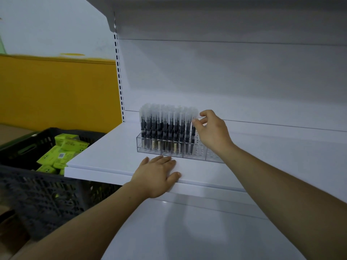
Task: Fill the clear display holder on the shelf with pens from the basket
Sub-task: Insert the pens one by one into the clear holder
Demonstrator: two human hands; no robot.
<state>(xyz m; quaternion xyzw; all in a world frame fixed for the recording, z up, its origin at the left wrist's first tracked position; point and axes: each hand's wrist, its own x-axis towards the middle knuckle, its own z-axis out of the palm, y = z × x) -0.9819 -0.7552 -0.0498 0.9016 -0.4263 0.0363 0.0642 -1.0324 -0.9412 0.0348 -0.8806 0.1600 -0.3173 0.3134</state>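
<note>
White shelf (112,147): left hand (157,173) lies flat, right hand (212,132) pinches a pen (193,134); misaligned, it may jam or tip the clear holder (169,153).

Bare left hand (157,173), bare right hand (212,130), both forearms (281,184) uncovered

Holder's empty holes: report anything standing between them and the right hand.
Nothing visible does. The right hand pinches the cap of the rightmost pen, above the empty holes at the right end of the display holder. The left hand lies flat on the shelf edge.
</note>
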